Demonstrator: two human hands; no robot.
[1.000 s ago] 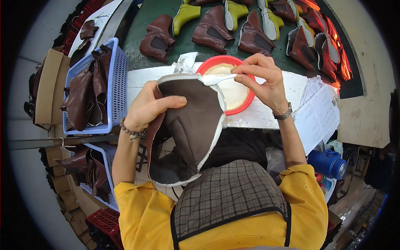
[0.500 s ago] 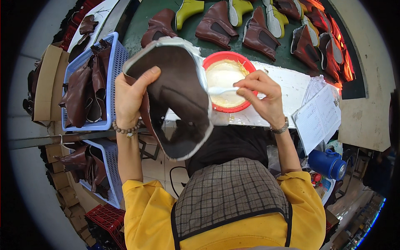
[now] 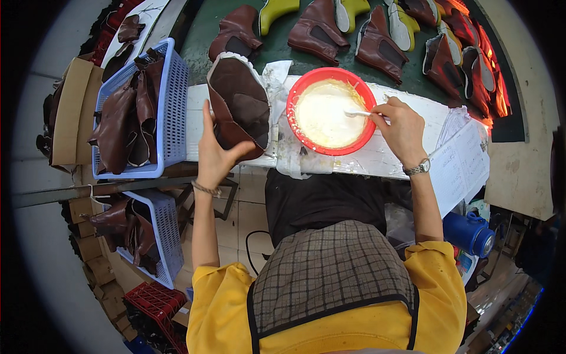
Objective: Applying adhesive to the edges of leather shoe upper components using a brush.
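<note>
A brown leather boot upper [image 3: 240,88] with a pale-coated edge rests on the white board, its lining facing up. My left hand [image 3: 219,154] is beside its lower left side, fingers stretched and thumb spread wide; whether it touches the leather I cannot tell. Pinched in my right hand [image 3: 402,127] is a small white brush [image 3: 358,113], whose tip reaches into the red bowl [image 3: 289,112]. Creamy white paste [image 3: 324,115] fills that bowl, with yellowish residue round its inner wall.
Brown boots [image 3: 318,32] and yellow-green shoe lasts [image 3: 277,10] stand on the green table behind. Blue baskets [image 3: 174,100] of leather uppers sit at left, beside a cardboard box [image 3: 76,115]. At right are an open notebook [image 3: 457,171] and a blue jug [image 3: 469,233].
The upper has gone from being held up in my left hand to resting on the board, and that hand has loosened. The brush has moved right, over the paste.
</note>
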